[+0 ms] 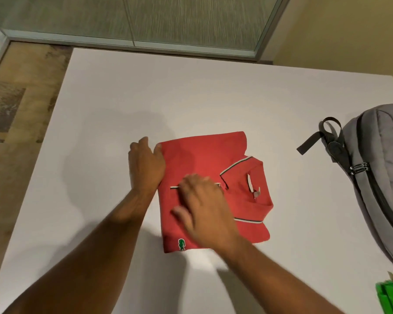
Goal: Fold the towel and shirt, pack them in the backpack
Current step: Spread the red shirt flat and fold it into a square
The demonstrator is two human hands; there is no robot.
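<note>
Shirt-folding step nearly done: red polo shirt (213,191) lies folded mid-worktop (123,109), left hand (145,164) gripping its left edge, right hand (204,207) flat on top, next likely lifting it to grey backpack (377,177).

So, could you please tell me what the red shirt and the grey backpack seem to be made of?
Red shirt: probably soft matte cotton knit; it folds flat, with a striped collar. Grey backpack: likely woven synthetic, faintly heathered, with metal-looking zipper pulls.

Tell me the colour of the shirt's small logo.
Green, on the red shirt, in the head view.
</note>
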